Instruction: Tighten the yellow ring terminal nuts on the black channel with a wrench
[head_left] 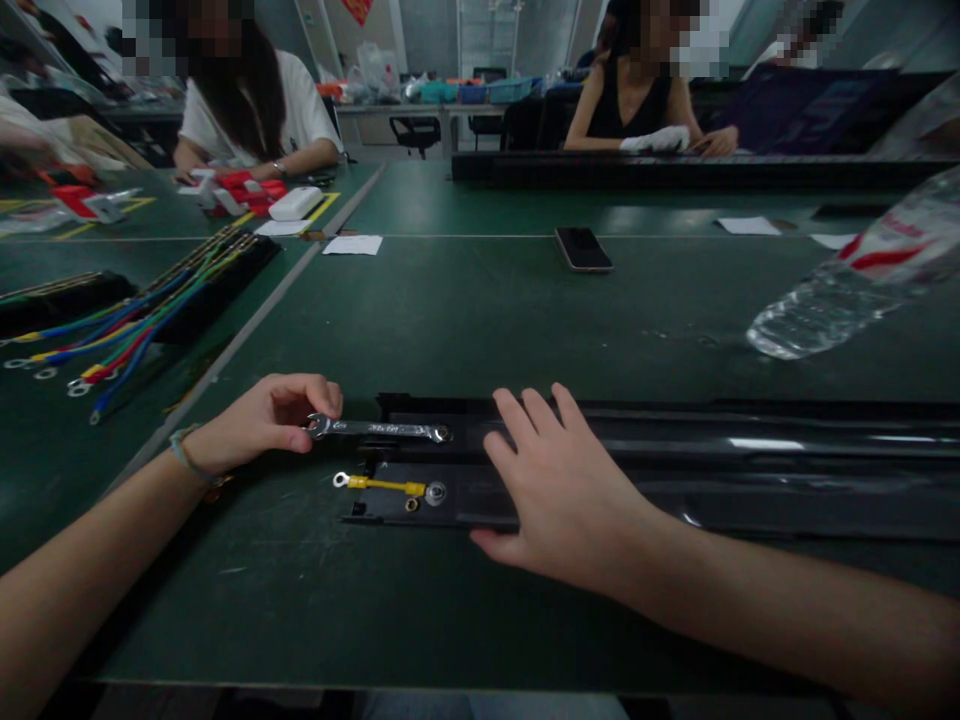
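Observation:
My left hand pinches the open-jaw end of a silver combination wrench between thumb and fingers. The wrench's ring end sits around a fastener near the left end of the rear black metal channel. Fingers spread, my right hand lies across this channel and the front one, pressing on or resting over them. A short yellow wire with ring terminals is attached by a round fastener on the front channel, its other terminal pointing left. Beside it lies a small brass-coloured nut.
Several coloured cables with ring terminals lie at left. A phone rests mid-table. A water bottle is at right. Paper slips lie farther back. Across the green table, two people sit working.

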